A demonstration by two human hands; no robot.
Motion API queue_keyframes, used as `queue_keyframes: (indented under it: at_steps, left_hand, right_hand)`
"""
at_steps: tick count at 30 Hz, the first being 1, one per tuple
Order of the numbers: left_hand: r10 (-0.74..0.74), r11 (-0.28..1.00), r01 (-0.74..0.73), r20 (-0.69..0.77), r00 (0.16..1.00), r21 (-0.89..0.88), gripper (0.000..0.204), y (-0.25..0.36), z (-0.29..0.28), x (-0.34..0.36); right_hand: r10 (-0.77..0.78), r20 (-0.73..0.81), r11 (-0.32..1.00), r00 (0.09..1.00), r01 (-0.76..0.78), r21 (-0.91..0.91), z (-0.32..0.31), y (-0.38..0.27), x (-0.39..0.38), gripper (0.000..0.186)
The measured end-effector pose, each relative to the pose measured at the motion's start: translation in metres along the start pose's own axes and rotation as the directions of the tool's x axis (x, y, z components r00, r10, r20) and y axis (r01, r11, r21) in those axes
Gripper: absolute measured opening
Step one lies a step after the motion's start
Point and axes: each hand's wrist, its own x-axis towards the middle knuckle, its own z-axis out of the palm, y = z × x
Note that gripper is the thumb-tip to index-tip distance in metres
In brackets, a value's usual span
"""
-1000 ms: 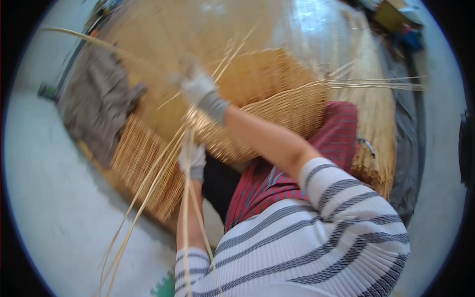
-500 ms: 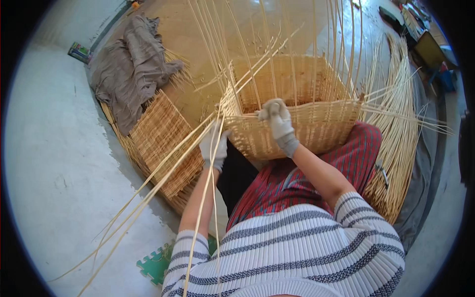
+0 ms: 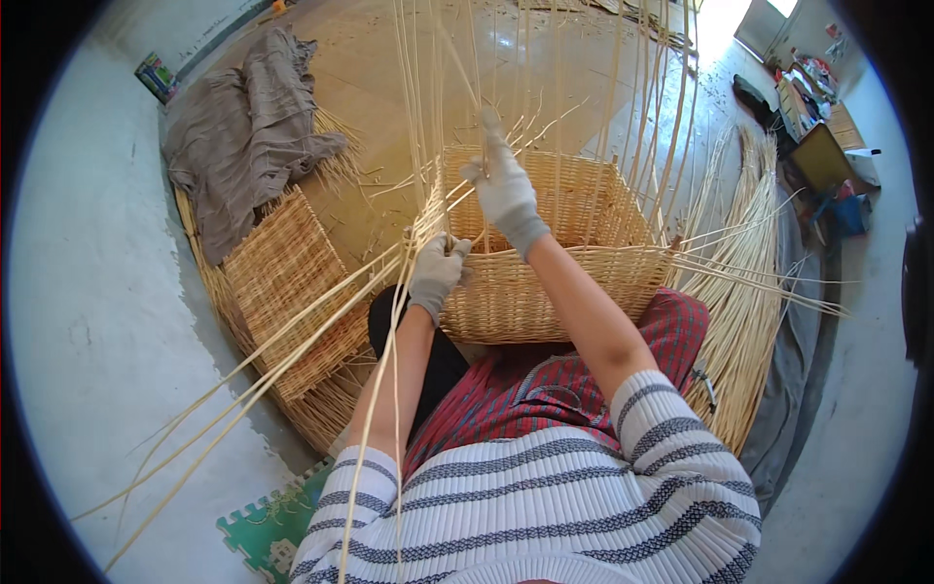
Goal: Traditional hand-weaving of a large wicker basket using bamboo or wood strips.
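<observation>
A woven wicker basket [image 3: 574, 297] rests on my lap, tall pale stakes [image 3: 608, 88] rising from it and long loose rods [image 3: 297, 355] trailing from its near left corner. My left hand [image 3: 438, 268], in a grey-white glove, is closed on that corner, where the rods gather. My gloved right hand [image 3: 501, 180] is raised over the left end of the basket, its fingers closed round an upright rod [image 3: 462, 68].
A flat woven panel [image 3: 277, 282] and a crumpled grey cloth [image 3: 253, 136] lie at my left, a big bundle of pale rods [image 3: 739, 341] at my right. Further back right stand cluttered items [image 3: 827, 165] along the wall. A green foam mat [image 3: 263, 526] is at lower left.
My right hand was blurred, dropped to the basket's near rim, and is now higher, holding a rod upward. My left hand stays at the left corner, its fingers now more visible.
</observation>
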Motion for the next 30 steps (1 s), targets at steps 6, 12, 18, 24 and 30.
queue_keyframes:
  at_steps: [6, 12, 18, 24, 30]
  left_hand:
    - [0.249, 0.963, -0.238, -0.081, 0.965, 0.126, 0.018, -0.004, 0.011, -0.009]
    - [0.348, 0.837, -0.374, 0.139, 0.927, 0.399, 0.037, 0.025, 0.07, -0.014]
    - [-0.048, 0.937, 0.007, 0.108, 0.993, 0.35, 0.048, 0.027, 0.09, -0.022]
    - [0.46, 0.731, -0.309, -0.104, 0.882, 0.608, 0.043, 0.023, 0.102, -0.037]
    - [0.455, 0.345, -0.619, 0.451, 0.768, 0.706, 0.079, 0.019, 0.16, -0.057]
  right_hand:
    - [0.421, 0.072, 0.187, 0.904, -0.164, 0.969, 0.008, 0.078, -0.159, 0.037]
    - [0.727, 0.242, 0.082, 0.643, -0.43, 0.899, -0.012, 0.117, -0.17, 0.03]
    - [0.038, -0.189, 0.973, 0.981, 0.006, 0.229, -0.045, 0.072, -0.04, 0.063]
    - [0.504, -0.235, 0.45, 0.831, -0.02, 0.893, -0.033, 0.173, -0.169, 0.027]
    - [0.096, -0.259, 0.994, 0.961, -0.077, 0.084, -0.083, 0.138, -0.097, 0.05]
